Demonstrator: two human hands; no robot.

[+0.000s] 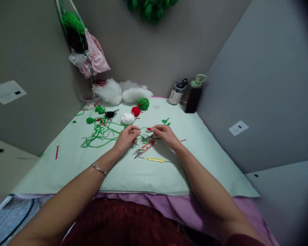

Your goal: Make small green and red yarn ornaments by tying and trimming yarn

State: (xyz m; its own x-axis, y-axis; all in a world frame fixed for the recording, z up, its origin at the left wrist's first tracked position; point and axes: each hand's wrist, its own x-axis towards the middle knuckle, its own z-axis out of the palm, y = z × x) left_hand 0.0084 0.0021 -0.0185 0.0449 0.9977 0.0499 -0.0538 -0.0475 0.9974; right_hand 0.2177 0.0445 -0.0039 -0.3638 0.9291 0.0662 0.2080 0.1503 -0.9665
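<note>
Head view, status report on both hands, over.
Right hand: holding small red piece. Left hand: curled, beside it. Orange-handled snips, yellow-handled tool: lying close by.

One left hand (128,136), one right hand (164,134), one small red piece (148,129), one pair of orange-handled snips (150,145), one yellow-handled tool (155,160), one white yarn ball (127,118), one red yarn ball (136,111) and one bottle (193,99) are visible.
</note>
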